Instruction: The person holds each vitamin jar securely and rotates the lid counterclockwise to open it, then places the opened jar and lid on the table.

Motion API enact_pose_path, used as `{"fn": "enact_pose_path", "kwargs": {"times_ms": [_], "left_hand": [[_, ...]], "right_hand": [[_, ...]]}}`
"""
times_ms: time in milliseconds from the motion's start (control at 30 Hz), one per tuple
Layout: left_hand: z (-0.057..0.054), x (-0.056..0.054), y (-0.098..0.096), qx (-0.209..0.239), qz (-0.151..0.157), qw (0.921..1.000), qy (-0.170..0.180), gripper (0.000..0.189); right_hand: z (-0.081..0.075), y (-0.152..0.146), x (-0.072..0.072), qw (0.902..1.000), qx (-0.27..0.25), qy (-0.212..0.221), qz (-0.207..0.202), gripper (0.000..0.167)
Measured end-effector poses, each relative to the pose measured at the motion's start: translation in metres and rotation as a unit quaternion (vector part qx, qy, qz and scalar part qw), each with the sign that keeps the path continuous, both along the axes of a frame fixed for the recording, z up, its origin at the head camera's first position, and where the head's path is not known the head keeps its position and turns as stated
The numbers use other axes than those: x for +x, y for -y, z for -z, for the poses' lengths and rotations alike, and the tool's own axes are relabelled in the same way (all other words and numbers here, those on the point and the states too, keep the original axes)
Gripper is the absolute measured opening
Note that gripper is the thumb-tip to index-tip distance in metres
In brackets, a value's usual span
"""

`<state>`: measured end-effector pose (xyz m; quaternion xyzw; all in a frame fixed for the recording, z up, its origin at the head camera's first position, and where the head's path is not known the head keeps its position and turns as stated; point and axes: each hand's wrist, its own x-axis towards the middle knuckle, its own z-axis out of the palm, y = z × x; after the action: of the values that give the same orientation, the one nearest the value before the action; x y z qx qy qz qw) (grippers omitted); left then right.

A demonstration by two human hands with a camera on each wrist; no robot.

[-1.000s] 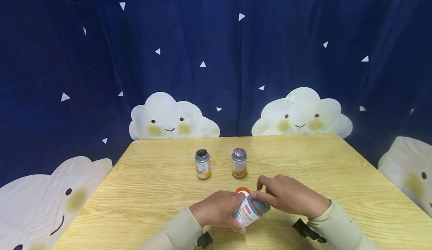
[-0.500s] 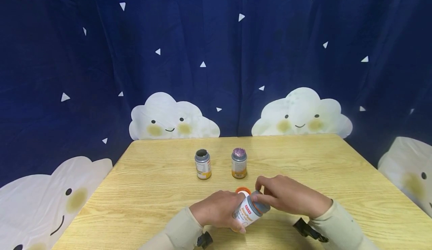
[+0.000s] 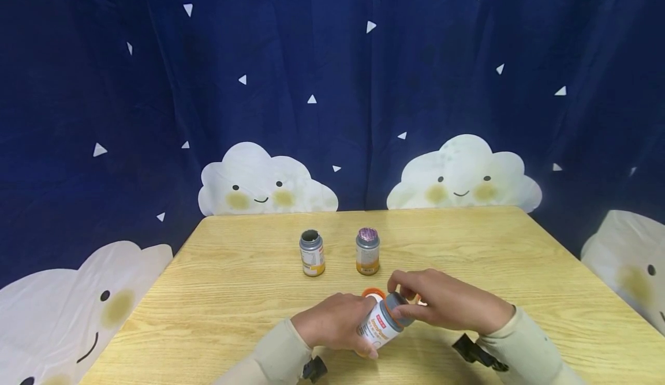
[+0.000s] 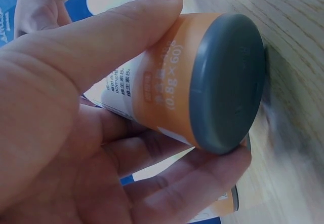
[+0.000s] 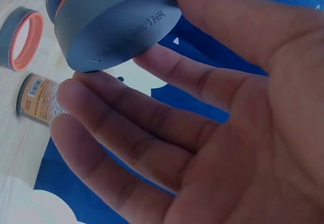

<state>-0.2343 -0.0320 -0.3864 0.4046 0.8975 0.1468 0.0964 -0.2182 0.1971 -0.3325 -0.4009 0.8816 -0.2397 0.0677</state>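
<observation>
My left hand (image 3: 337, 321) grips a tilted pill bottle (image 3: 378, 328) round its white and orange label. The left wrist view shows its grey base (image 4: 230, 84) low over the table, with the thumb along one side and fingers beneath. On the bottle's neck end sits a grey cap (image 3: 399, 309) with an orange lower rim. My right hand (image 3: 452, 304) pinches this cap between thumb and fingers; the right wrist view shows its embossed top (image 5: 131, 36). Behind the bottle lies a loose cap (image 3: 373, 292), orange inside and partly hidden.
Two more bottles stand uncapped farther back: the left bottle (image 3: 312, 261) has a dark open mouth, the right bottle (image 3: 368, 258) a shiny purple seal. A small white and orange thing (image 3: 422, 301) shows behind the right hand. A blue curtain (image 3: 332, 85) hangs behind the wooden table (image 3: 218, 292).
The right hand's fingers have shifted slightly left round the cap, showing more of it and a white and orange thing behind. The left hand and bottle hold nearly still.
</observation>
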Motion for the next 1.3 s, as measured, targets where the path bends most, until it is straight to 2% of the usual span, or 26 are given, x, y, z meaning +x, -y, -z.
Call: {"fn": "enact_pose_path", "kwargs": {"times_ms": [233, 467, 633, 867, 1033, 1300], "left_hand": [[0.0016, -0.0006, 0.0004, 0.000, 0.005, 0.9999, -0.009, 0.050], [0.0008, -0.0015, 0.0006, 0.007, 0.006, 1.0000, 0.004, 0.051], [0.0013, -0.0002, 0.0004, 0.004, 0.003, 1.0000, -0.001, 0.050], [0.0012, -0.0001, 0.0001, 0.002, 0.003, 0.9999, -0.012, 0.048], [0.0003, -0.0006, 0.0002, 0.003, 0.006, 1.0000, -0.003, 0.049], [0.0001, 0.0001, 0.0003, 0.000, 0.006, 1.0000, -0.003, 0.049]], "right_hand": [[0.0000, 0.0002, 0.0006, 0.9998, 0.000, 0.008, 0.018, 0.026], [0.0016, 0.0041, 0.0014, 0.9944, 0.022, -0.049, 0.091, 0.038], [0.0030, 0.0062, 0.0019, 0.9903, 0.038, -0.055, 0.122, 0.040], [0.0031, 0.0067, 0.0013, 0.9916, 0.044, -0.054, 0.109, 0.036], [0.0031, 0.0066, 0.0004, 0.9934, 0.040, -0.046, 0.098, 0.036], [0.0034, 0.0035, -0.0017, 0.9984, 0.017, -0.005, 0.054, 0.032]]}}
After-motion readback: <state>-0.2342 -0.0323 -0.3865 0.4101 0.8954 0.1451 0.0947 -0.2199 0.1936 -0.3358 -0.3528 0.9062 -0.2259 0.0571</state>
